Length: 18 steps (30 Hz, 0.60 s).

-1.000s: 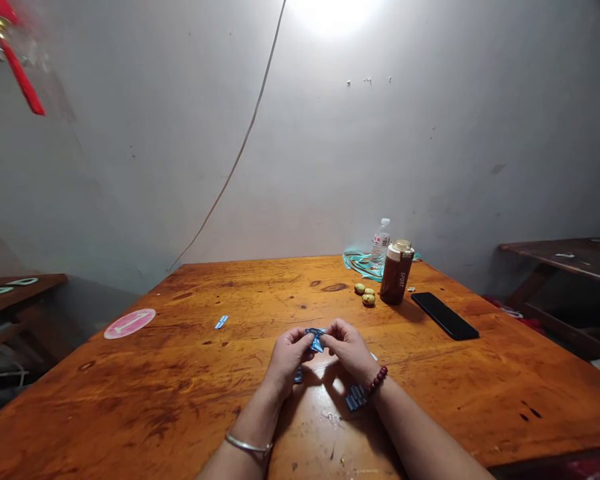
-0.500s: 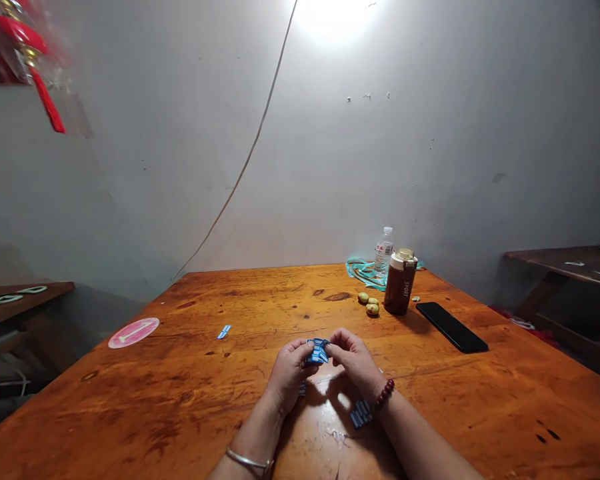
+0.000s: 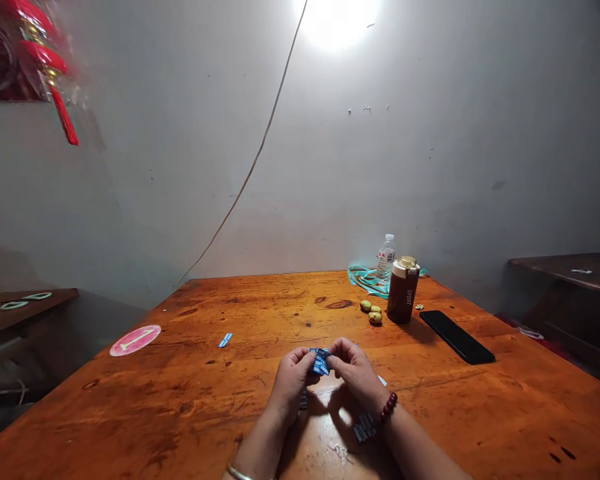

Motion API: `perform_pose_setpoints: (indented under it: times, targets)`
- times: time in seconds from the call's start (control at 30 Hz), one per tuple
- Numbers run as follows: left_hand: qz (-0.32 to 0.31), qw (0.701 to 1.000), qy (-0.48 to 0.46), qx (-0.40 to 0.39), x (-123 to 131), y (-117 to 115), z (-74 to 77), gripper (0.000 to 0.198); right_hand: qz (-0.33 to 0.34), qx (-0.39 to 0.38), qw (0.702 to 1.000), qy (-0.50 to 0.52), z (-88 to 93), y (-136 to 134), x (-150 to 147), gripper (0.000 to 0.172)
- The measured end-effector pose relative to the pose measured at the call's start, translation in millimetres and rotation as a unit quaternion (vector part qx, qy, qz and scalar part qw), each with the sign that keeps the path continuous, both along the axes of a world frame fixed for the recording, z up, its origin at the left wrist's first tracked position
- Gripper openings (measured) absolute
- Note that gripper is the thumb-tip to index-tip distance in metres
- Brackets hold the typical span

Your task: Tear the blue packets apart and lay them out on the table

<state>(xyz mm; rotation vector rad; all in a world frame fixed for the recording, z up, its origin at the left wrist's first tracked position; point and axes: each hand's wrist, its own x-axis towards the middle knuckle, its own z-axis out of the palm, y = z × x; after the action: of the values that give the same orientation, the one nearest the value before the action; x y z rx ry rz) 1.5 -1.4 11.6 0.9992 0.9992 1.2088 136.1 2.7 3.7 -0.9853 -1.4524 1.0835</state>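
Both hands are up close over the table, working on one small thing. The left hand (image 3: 293, 380) and the right hand (image 3: 355, 372) are curled shut, and their fingers (image 3: 341, 351) pinch a little blue and white bundle (image 3: 321, 362) from both sides. (It is too small to tell if it is paper or plastic.) The bundle sits in the air between the hands, just above the wooden table (image 3: 180, 393).

Under the right wrist lies a blue and white strip pile (image 3: 365, 427), and a small blue bit (image 3: 304, 400) peeks out by the left hand. A thin blue strip (image 3: 225, 340) lies on its own, off to the left.

A round pink sticker (image 3: 135, 340) is on the table too. Far ahead stand a brown sport bottle (image 3: 403, 297) and a clear water bottle (image 3: 386, 257), with three small yellow fruits (image 3: 371, 311) close by. A black phone (image 3: 457, 337) lies face down or dark on the right. The right wrist wears a bead bracelet (image 3: 389, 407).
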Motion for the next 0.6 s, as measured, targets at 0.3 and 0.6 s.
perform_pose_setpoints:
  times: [0.3, 0.6]
  targets:
    - [0.008, 0.997, 0.04, 0.067, 0.2, 3.0, -9.2, 0.023, -0.028, -0.011, 0.999, -0.035, -5.6, 2.5, -0.8, 0.003]
    - [-0.014, 0.997, 0.043, 0.06, 0.8, 3.1, -9.6, 0.023, -0.035, -0.009, 0.999, -0.019, -6.7, 3.6, -0.3, 0.011]
